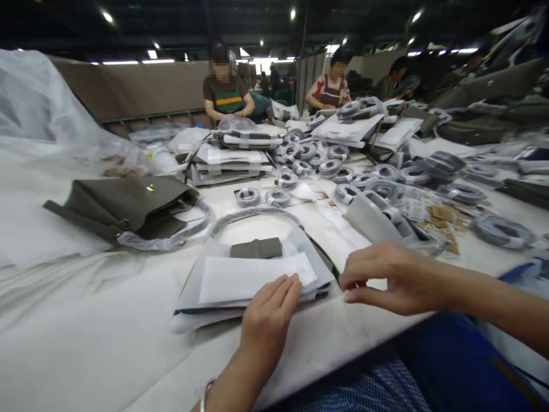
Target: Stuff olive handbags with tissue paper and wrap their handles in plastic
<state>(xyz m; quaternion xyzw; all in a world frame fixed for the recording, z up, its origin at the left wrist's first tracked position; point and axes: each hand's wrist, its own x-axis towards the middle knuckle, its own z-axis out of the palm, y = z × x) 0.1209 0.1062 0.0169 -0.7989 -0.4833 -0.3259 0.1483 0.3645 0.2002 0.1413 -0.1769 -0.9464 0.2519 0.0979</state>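
In front of me lies a folded handbag (252, 313) with its handle (257, 210) wrapped in film and arched away from me. White padding paper (244, 280) covers its upper side, and a dark olive flap or strap (257, 248) shows beyond the paper. My left hand (272, 312) rests flat on the paper's near right part, fingers stretched out. Just right of the bag, my right hand (392, 277) has its fingers curled toward the thumb in a pinch beside the bag's dark edge. What it holds, if anything, I cannot make out.
An olive bag (124, 200) lies on its side at left. Many wrapped strap coils (330, 167) spread across the table's middle and right, near small brown tags (444, 220). Behind stands a stack of wrapped bags (231, 163). Co-workers (227, 94) work across the table.
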